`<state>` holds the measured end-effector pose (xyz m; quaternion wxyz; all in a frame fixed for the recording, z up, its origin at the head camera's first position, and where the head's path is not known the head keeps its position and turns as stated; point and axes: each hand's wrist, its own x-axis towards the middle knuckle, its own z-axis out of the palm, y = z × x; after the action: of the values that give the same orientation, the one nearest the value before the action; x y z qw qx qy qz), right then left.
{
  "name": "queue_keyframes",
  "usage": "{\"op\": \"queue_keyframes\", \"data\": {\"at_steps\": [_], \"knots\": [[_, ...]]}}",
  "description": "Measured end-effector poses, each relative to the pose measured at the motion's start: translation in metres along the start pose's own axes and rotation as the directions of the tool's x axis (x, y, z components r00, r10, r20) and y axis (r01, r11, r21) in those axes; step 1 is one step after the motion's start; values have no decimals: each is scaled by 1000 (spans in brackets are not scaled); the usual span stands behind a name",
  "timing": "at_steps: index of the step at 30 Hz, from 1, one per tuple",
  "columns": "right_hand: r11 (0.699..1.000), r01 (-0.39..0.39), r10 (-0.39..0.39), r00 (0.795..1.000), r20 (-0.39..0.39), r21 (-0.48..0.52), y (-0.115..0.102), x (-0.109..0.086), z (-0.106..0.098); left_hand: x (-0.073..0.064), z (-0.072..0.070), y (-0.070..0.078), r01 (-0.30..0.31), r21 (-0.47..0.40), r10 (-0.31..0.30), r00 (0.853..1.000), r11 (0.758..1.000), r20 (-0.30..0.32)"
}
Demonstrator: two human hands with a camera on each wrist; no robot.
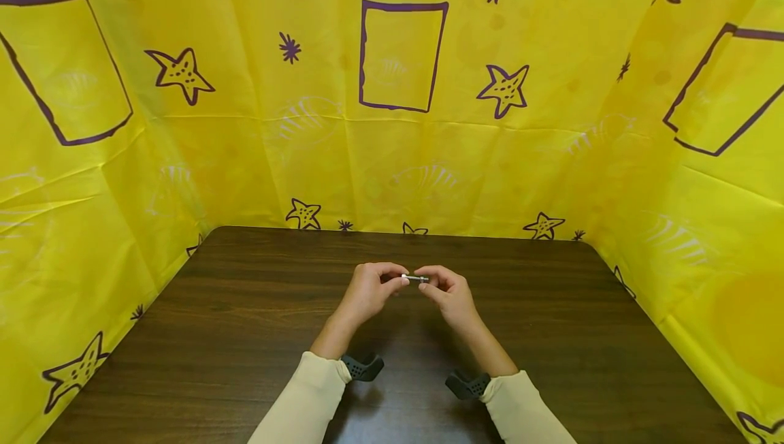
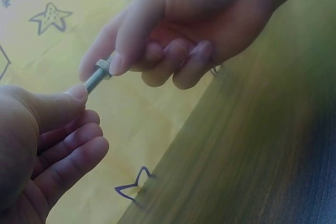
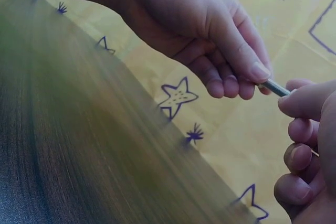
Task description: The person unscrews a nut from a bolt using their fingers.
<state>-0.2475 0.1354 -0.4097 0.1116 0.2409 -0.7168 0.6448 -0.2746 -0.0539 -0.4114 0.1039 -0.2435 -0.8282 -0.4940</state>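
Observation:
Above the table, a silver threaded bolt spans the gap between the two hands. My left hand pinches one end of it between thumb and fingertips, hiding that end. A hex nut sits around the bolt's shaft toward the other end. My right hand pinches at the nut with thumb and index finger, its other fingers curled loosely below in the left wrist view. In the right wrist view the bare shaft shows between both thumbs, and the right fingers cover the nut.
Beneath the hands lies a dark wood-grain table with rounded far corners. Yellow cloth printed with purple starfish and frames surrounds it at the back and both sides. Dark wrist devices sit at the cuffs of the pale sleeves.

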Motion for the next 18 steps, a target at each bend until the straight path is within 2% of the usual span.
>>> {"op": "queue_keyframes", "data": {"at_steps": [10, 14, 18], "knots": [[1000, -4, 3, 1000, -30, -30, 0, 0, 0, 0, 0, 1, -1, -1, 1, 1000, 1000, -1], [996, -87, 89, 994, -56, 30, 2, 0, 0, 0, 0, 2, 3, -11, -4, 1000, 1000, -7], [979, -183, 190, 980, -64, 94, 2, 0, -1, 0, 0, 2, 6, -12, -6, 1000, 1000, -3]]}}
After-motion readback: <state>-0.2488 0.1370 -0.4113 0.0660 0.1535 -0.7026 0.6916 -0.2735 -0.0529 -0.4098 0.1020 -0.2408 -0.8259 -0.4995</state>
